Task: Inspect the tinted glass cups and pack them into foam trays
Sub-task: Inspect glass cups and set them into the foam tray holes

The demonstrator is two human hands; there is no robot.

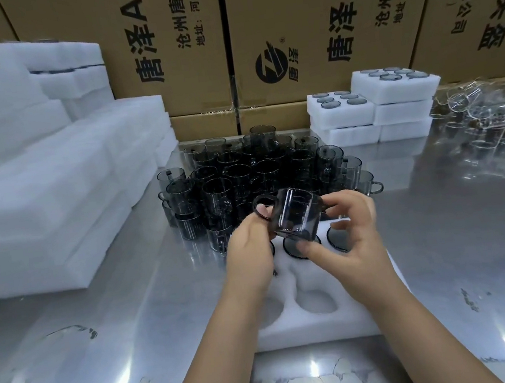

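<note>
Through the head camera I have both hands over the foam tray point(310, 325), which lies on the desk point(133, 319) and serves as my marker for everything else. The tinted cup point(296, 214) under inspection hangs tipped on its side just above the tray's far row. The left hand point(249, 249) pinches its ring handle between curled fingers. The right hand point(352, 226) cradles the body, thumb under the base and fingers curled over the far side. My worry is a slip. The handle pinch is a small hold on smooth glass, and a drop from here would land glass on glass, straight onto the cups already seated below, chipping rims. Lowering it crooked could also catch the handle on the foam edge. In the tray's far row I count what look like three dark cups in their pockets, though the hands cover part of that row. The near pockets show only white foam. Beyond the tray stands the crowded cluster of loose tinted cups point(242, 173). Beyond and right of the tray sit the stacked filled trays point(372, 111), with cup rims showing in the top ones. Left of the tray are piles of blank foam point(51, 185).
</note>
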